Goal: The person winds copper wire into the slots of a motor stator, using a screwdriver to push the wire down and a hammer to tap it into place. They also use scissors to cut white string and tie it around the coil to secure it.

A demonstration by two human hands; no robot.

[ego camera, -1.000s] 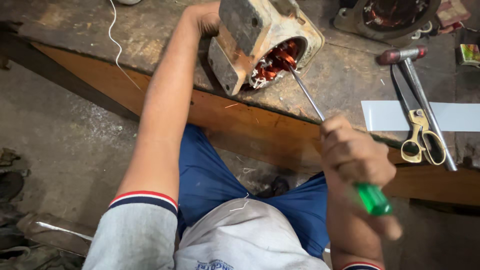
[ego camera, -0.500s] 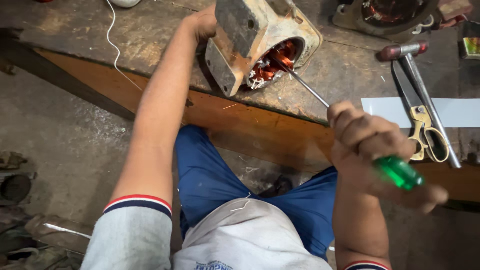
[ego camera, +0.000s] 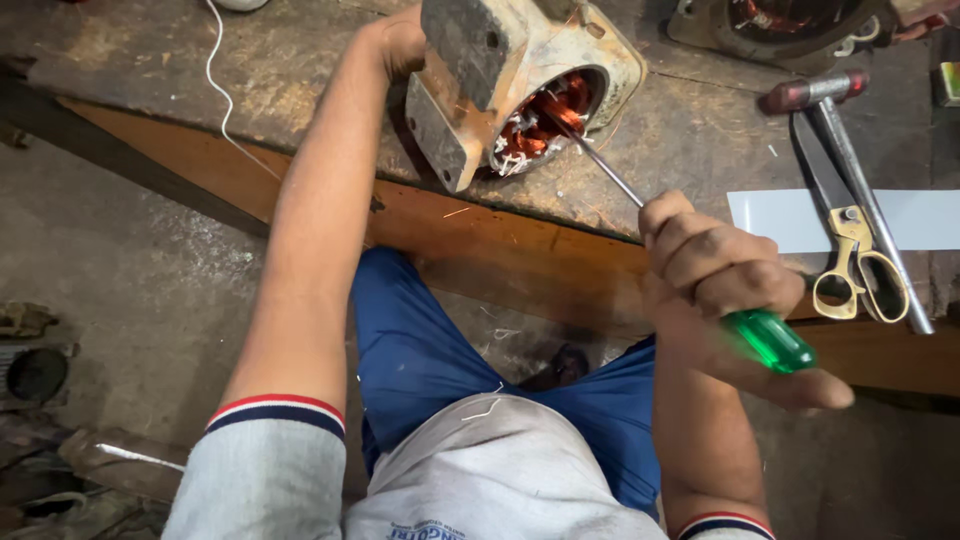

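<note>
Two hands are busy here. My right hand (ego camera: 715, 275) is wrapped tight around the green translucent plastic handle of a long steel-shafted screwdriver (ego camera: 768, 340), and the thin shaft runs up and left into the open bore of a rusty, cream-painted cast motor housing (ego camera: 520, 75) lying on its side near the front edge of the scarred grey worktop (ego camera: 690, 130). My left hand (ego camera: 400, 40) reaches behind the housing; I see only its back pressed against the casing, so I cannot tell how its fingers are set.

Trouble would come from the tip first, I judge. It sits among the copper windings (ego camera: 545, 110), and if I lever too hard it could nick the wire's coating or cut a strand. A slip could also send the shaft skidding out toward my left arm, which lies just beside the housing. The housing rests close to the worktop's edge above my lap, so a strong pry might roll it off, if my left hand gives way.

Near my right hand lie brass-handled scissors (ego camera: 855, 270), a hammer with a steel handle and reddish head (ego camera: 815, 92) and a white sheet strip (ego camera: 900, 218).

Against the picture from a second ago, my right hand sits higher and nearer the housing, the handle now points down to the right, and the shaft lies flatter. The housing and my left arm keep the same place.
</note>
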